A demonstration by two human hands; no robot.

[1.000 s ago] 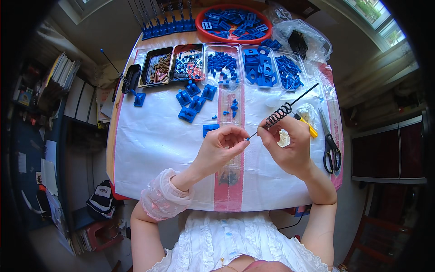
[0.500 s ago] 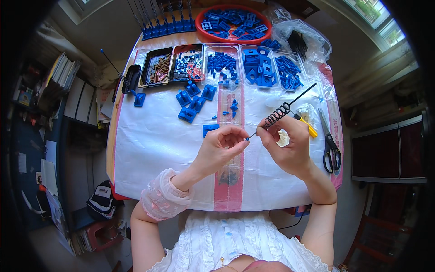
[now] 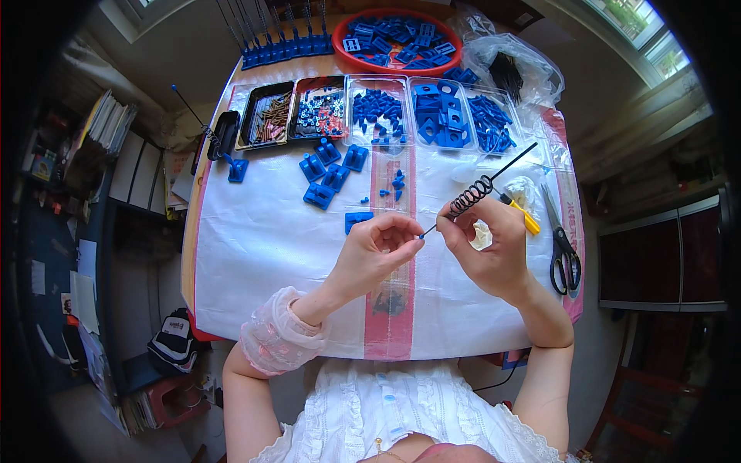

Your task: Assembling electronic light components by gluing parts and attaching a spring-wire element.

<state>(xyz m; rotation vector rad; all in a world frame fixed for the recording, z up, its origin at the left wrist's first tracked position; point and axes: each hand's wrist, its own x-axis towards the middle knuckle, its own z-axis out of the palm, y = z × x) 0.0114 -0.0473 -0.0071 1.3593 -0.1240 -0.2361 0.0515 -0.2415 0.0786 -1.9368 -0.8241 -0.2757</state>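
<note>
White sheet [image 3: 262,262] covers the table [image 3: 301,66]. Above it, the left hand [image 3: 374,248] pinches a small blue piece [image 3: 421,237], fingers closed; the right hand [image 3: 494,248], fingers also closed, holds a slanted black rod [image 3: 515,159] beside its loose coil [image 3: 471,196].

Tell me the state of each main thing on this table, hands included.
Left hand: pinching a small blue piece.
Right hand: closed around the black coiled rod.
Black coiled rod: held aslant, upper end free.
Scissors: lying flat, apparently closed.
Red basin: full of blue parts.
Clear plastic bag: crumpled.
Blue bases at back: lined up.
</note>
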